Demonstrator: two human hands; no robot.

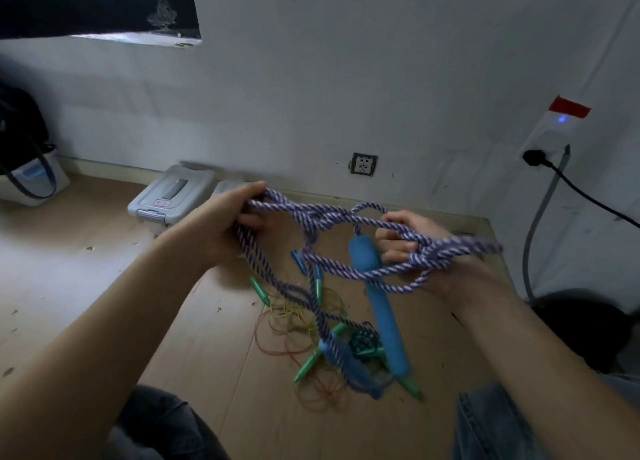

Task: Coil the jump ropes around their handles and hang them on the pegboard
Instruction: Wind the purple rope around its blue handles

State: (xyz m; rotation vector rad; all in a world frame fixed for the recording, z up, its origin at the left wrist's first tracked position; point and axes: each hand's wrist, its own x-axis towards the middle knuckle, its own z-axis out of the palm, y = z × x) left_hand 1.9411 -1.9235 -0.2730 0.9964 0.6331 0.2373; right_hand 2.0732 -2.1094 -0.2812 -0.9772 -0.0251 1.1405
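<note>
So the purple rope is strung between both hands over the floor. Left hand has its fingers closed around a bunch of strands, right hand is curled shut with loops wrapped over the knuckles. One blue handle hangs roughly upright just left of the right hand, so that hand's nearer to grab it. The other handle dangles lower and is blurry. Thin ropes with green handles lie tangled on the floor below. No pegboard in view, and the knot in the middle is hard to read.
</note>
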